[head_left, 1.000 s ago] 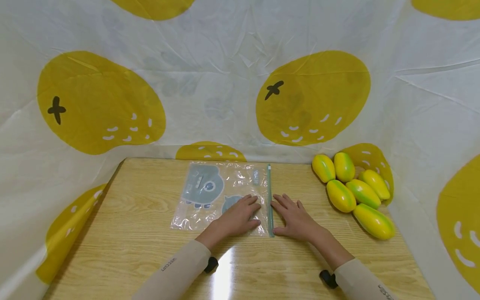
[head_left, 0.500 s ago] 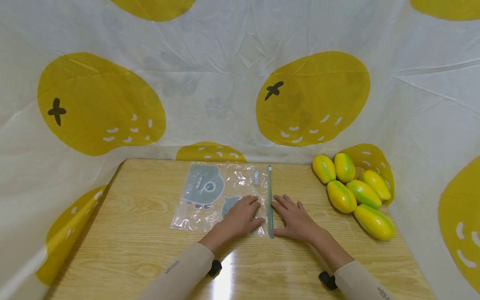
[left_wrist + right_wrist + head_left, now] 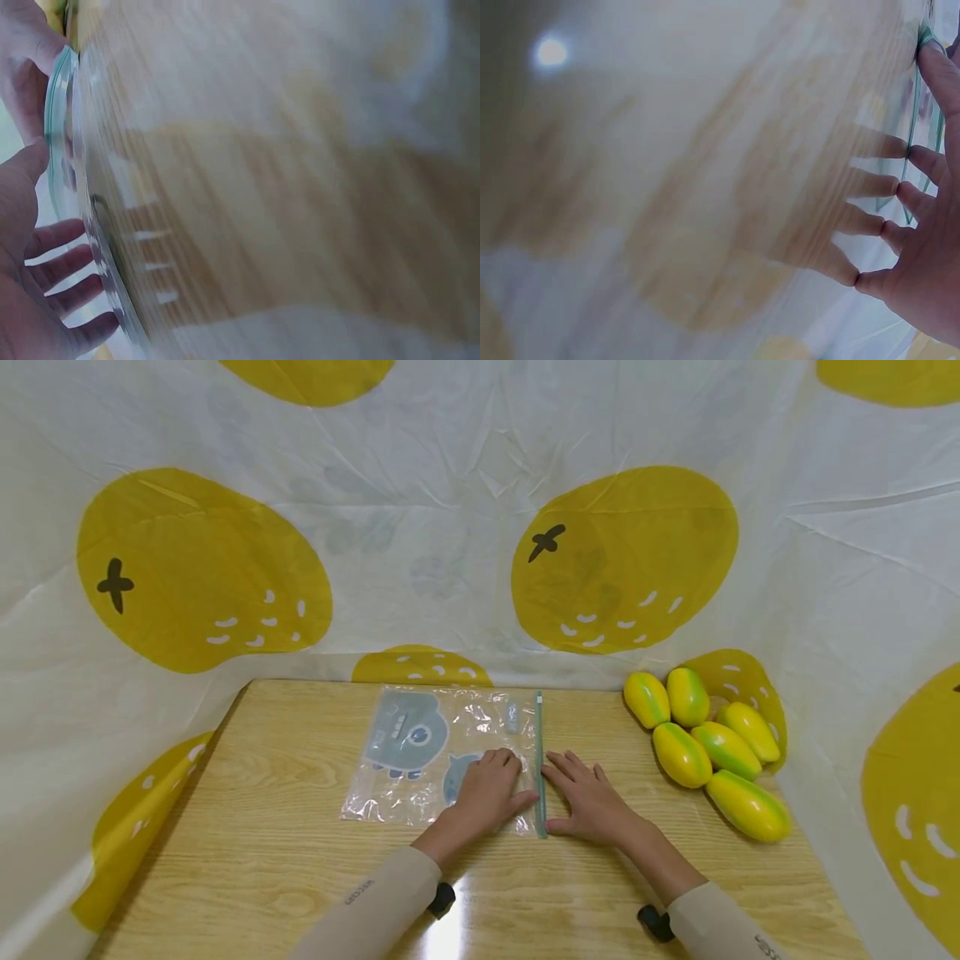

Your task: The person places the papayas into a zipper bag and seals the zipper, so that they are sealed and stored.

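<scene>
A clear zip bag (image 3: 420,793) with blue-grey cartoon prints lies flat on the wooden table. Its green zip strip (image 3: 539,727) runs along the right side, a small white slider at the far end. My left hand (image 3: 486,789) rests on the bag just left of the strip. In the left wrist view its fingers (image 3: 64,266) are spread, fingertips on the plastic, and the thumb reaches to the strip. Right of the strip is my right hand (image 3: 588,797), fingers spread. In the right wrist view its fingertips (image 3: 919,196) touch the table, the thumb at the strip's near end.
Several yellow-green mangoes (image 3: 682,755) sit clustered at the table's right back corner. The wooden table (image 3: 277,860) ends at a white curtain (image 3: 427,552) with large yellow fruit prints, which stands behind and at both sides.
My left hand has shifted slightly right, its thumb moving outward over the zip strip. The right hand, bag and mangoes stay where they were.
</scene>
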Demonstrator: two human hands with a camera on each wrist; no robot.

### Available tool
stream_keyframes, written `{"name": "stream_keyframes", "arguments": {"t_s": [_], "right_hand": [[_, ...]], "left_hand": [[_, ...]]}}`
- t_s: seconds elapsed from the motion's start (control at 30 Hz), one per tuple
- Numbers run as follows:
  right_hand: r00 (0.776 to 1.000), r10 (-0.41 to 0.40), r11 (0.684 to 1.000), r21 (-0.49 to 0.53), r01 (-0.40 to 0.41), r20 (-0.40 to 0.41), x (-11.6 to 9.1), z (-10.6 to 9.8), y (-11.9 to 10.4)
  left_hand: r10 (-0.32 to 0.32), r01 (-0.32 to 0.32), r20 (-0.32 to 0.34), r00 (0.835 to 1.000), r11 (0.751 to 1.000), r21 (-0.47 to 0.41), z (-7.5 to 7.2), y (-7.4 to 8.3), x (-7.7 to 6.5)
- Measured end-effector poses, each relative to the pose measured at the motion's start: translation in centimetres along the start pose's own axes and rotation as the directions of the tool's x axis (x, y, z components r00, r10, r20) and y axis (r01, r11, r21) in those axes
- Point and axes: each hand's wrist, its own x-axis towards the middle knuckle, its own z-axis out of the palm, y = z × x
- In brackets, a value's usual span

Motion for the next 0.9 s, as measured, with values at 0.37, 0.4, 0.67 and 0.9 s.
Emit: {"name": "stream_keyframes", "arguments": {"t_s": [0.37,0.4,0.67,0.9], "right_hand": [[1.000,-0.006,1.000,-0.006,0.006,-0.001,0.1,0.2,0.2],[1.000,-0.006,1.000,-0.004,0.006,-0.002,0.1,0.2,0.2],[1.000,-0.001,1.000,-0.003,0.001,-0.004,0.1,0.1,0.0],[1.000,0.001,1.000,-0.001,-0.001,-0.002,0.0,0.0,-0.1]], "left_hand": [[-0.084,0.084,0.015,0.996,0.996,0.021,-0.1,1.2,0.2],[-0.089,0.089,0.020,0.996,0.996,0.019,-0.2,1.3,0.2],[-0.093,0.093,0.015,0.996,0.996,0.017,-0.3,1.4,0.2],[-0.084,0.084,0.016,0.996,0.996,0.018,-0.3,1.4,0.0]]}}
